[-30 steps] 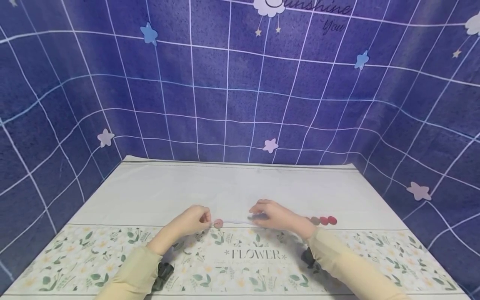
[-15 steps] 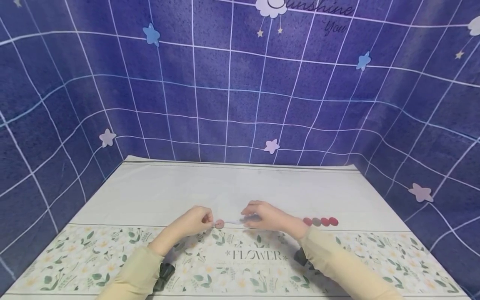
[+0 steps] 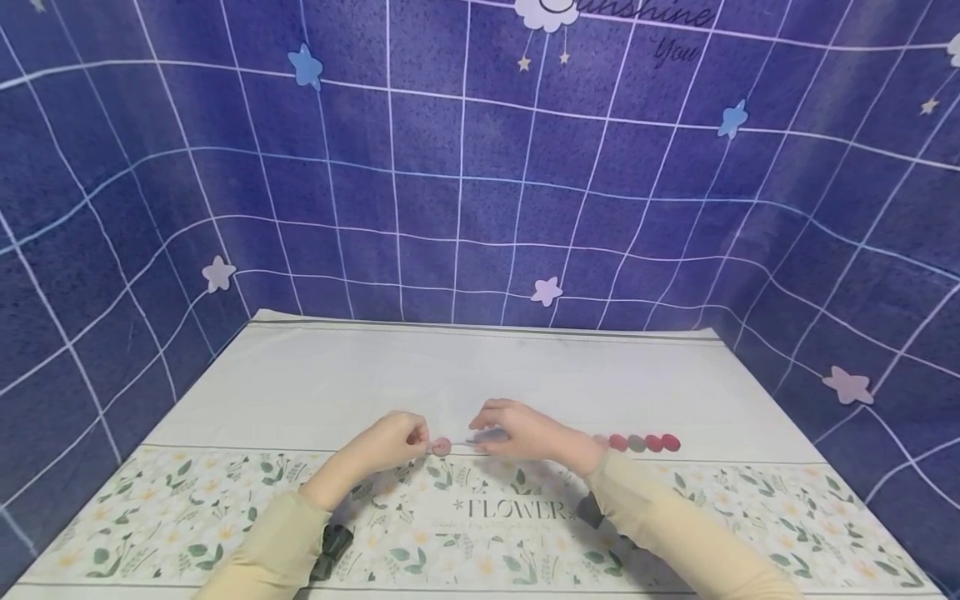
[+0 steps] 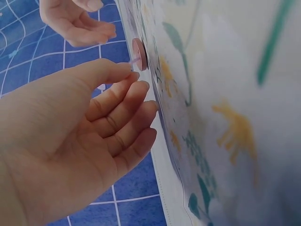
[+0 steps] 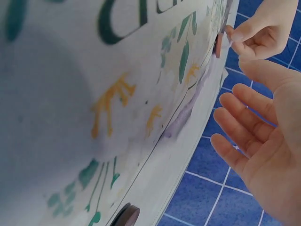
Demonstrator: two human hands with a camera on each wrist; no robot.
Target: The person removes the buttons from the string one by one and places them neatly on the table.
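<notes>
A flat pink disc like a large button (image 3: 442, 447) lies near the middle of the table, with a pale purple string (image 5: 188, 110) running from it to the right. My left hand (image 3: 392, 439) is just left of the disc. In the left wrist view, its thumb and index finger pinch the short string end beside the disc (image 4: 139, 54), the other fingers loosely bent. My right hand (image 3: 517, 429) hovers over the string's right part, fingers apart and bent a little. In the right wrist view nothing shows between these fingers (image 5: 240, 117).
Several red and brownish discs (image 3: 636, 443) lie in a row to the right, one partly behind my right wrist. A white cloth with a flowered band (image 3: 405, 542) covers the table. Blue gridded curtains (image 3: 420, 208) close in the back and sides.
My right hand has moved left along the string toward the pink disc, uncovering more of the disc row. The left hand keeps its place beside the disc. The head view shifts slightly.
</notes>
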